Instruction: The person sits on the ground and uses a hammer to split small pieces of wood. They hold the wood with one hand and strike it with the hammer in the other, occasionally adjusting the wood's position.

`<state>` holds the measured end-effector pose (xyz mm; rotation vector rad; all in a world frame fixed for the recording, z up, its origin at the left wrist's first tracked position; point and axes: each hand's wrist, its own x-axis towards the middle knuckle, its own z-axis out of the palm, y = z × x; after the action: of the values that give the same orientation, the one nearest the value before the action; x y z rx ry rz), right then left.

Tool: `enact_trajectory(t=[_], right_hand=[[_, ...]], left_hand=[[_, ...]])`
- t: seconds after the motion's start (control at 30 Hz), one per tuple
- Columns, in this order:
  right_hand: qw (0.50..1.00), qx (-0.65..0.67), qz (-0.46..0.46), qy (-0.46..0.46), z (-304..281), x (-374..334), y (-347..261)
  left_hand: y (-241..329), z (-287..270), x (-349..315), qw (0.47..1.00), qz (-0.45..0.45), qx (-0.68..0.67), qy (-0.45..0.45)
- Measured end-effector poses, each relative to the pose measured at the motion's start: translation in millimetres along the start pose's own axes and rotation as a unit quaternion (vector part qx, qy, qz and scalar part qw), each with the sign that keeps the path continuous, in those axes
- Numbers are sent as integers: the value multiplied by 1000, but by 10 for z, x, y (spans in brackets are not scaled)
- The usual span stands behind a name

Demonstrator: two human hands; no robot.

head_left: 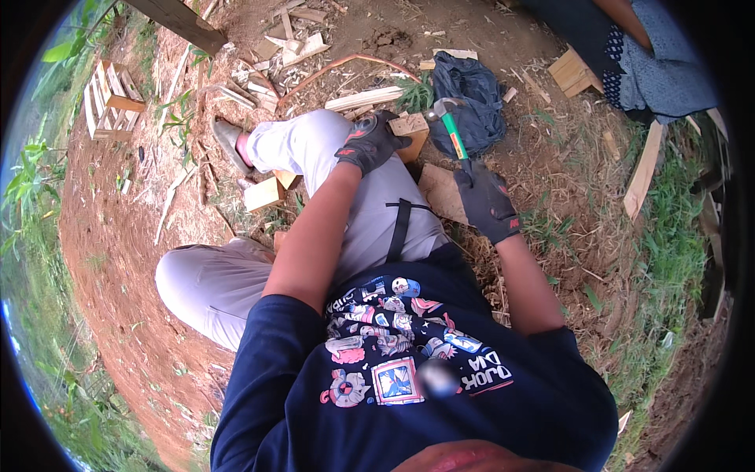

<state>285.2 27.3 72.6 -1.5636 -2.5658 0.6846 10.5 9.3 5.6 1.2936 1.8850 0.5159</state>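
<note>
Navy printed shirt (409, 346) nearest; beyond, hammer (454, 135) work on a wood piece (410, 124), apparently midway.
Seemingly assembled: slatted crate (124, 102), far left. Apparently unfinished: wood piece beside dark plastic bag (481, 86), nails not discernible. Left arm (311, 228) stretched forward, left hand (370, 143) curled against wood, grip unclear; right forearm (528, 287) angled outward, right hand (486, 200) clenched round green-handled hammer.

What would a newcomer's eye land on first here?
Probably the green-handled hammer, held upright in the gloved right hand. Right behind it in view lies a crumpled dark plastic bag. At the upper left sits a slatted wooden crate.
</note>
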Motion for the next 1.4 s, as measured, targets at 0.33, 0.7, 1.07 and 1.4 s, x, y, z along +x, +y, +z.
enact_trajectory(t=[0.33, 0.7, 1.07, 1.4], right_hand=[[935, 289, 202, -51, -289, 44, 116], [995, -45, -33, -82, 60, -138, -184], [995, 35, 36, 88, -610, 63, -257], [991, 26, 117, 65, 625, -71, 912]], left_hand=[[-51, -24, 53, 1000, 0, -11, -3], [-16, -12, 47, 999, 20, 28, -11], [3, 7, -3, 999, 33, 20, 10], [-60, 72, 24, 997, 37, -5, 64]])
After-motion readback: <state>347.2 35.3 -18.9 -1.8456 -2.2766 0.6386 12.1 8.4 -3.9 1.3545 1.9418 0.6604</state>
